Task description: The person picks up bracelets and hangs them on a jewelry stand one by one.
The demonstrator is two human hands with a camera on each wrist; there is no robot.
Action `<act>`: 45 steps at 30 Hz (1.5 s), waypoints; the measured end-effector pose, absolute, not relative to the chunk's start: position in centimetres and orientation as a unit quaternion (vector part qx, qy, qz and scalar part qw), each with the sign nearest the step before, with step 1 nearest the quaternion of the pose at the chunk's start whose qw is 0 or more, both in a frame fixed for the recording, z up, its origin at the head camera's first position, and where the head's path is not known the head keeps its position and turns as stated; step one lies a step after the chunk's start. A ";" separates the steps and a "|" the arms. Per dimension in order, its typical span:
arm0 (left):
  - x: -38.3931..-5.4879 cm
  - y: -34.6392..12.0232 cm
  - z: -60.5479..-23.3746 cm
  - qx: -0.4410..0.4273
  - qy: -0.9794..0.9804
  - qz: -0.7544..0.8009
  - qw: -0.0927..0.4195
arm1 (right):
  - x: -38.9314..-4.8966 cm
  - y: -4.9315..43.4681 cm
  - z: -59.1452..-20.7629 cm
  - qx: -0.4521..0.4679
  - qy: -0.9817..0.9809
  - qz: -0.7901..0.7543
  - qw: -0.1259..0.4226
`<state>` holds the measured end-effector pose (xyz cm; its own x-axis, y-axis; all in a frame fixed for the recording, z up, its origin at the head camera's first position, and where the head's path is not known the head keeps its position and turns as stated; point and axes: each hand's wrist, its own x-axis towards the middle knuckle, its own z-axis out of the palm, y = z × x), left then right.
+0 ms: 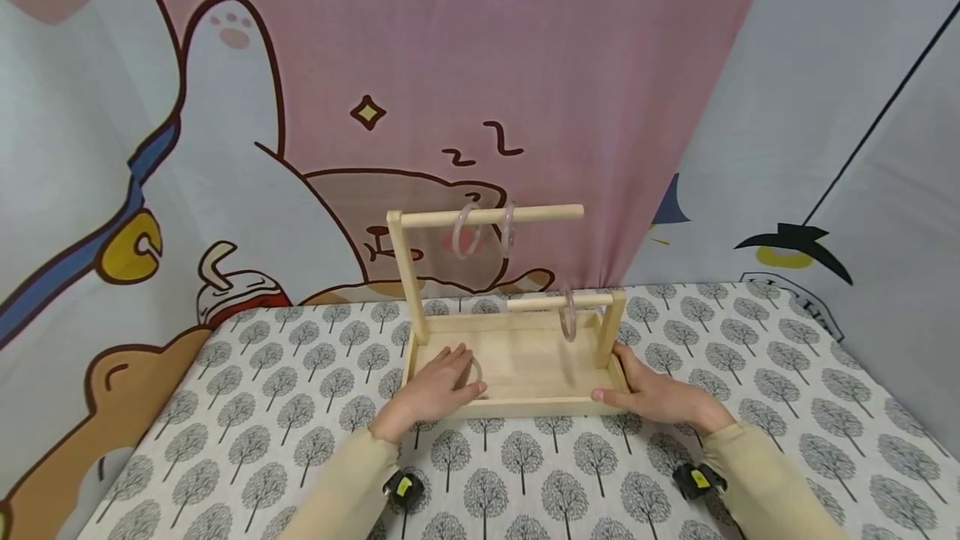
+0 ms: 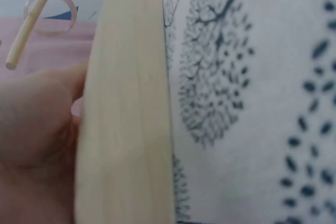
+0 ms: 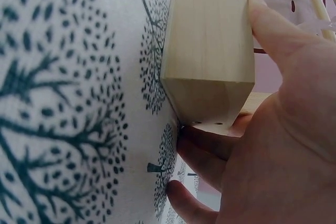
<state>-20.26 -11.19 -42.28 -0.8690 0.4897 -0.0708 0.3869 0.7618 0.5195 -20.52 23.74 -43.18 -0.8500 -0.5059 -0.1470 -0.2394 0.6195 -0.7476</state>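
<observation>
A pale wooden bracelet stand (image 1: 525, 407) has a shallow tray base and two bars at different heights. Two translucent pinkish bangles (image 1: 466, 232) hang on the long upper bar (image 1: 551, 212); another bangle (image 1: 568, 317) hangs on the short lower bar (image 1: 528, 303). My left hand (image 1: 435, 384) reaches over the tray's front left wall, fingers extended and thumb spread. Between its thumb and fingers a further bangle (image 1: 477, 370) shows partly, the rest hidden by the hand. My right hand (image 1: 652, 388) grips the tray's right front corner, thumb (image 3: 273, 24) on the front wall's top edge, fingers around the end.
The stand rests on a table covered by a white cloth (image 1: 315, 407) with grey tree prints. Behind it hangs a pink and white cartoon curtain (image 1: 585, 90). Small black devices (image 1: 403, 487) are strapped at both wrists.
</observation>
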 end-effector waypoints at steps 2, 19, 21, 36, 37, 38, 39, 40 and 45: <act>-20.5 -11.2 -42.6 0.237 0.927 0.272 0.100 | -20.4 23.6 -43.0 -0.210 0.883 -0.381 0.177; -21.5 -10.6 -43.8 0.133 0.925 0.357 0.001 | -20.5 23.7 -43.1 -0.222 0.884 -0.378 0.160; -21.6 -10.6 -43.9 0.132 0.924 0.358 -0.003 | -20.4 23.6 -42.9 -0.221 0.885 -0.375 0.162; -22.1 -11.0 -44.1 0.151 0.893 0.422 -0.039 | -20.2 23.3 -42.4 -0.214 0.885 -0.379 0.163; -22.2 -11.1 -44.1 0.154 0.892 0.424 -0.043 | -20.1 23.3 -42.3 -0.213 0.886 -0.377 0.164; -22.2 -11.1 -44.1 0.157 0.889 0.427 -0.043 | -20.0 23.2 -42.1 -0.214 0.887 -0.374 0.165; -22.2 -11.1 -44.2 0.160 0.887 0.431 -0.043 | -20.0 23.2 -41.9 -0.215 0.887 -0.373 0.166; -22.2 -11.1 -44.2 0.161 0.885 0.436 -0.042 | -20.0 23.2 -41.9 -0.215 0.889 -0.370 0.165; -22.3 -11.1 -44.4 0.179 0.871 0.455 -0.050 | -20.0 23.2 -42.0 -0.216 0.890 -0.367 0.164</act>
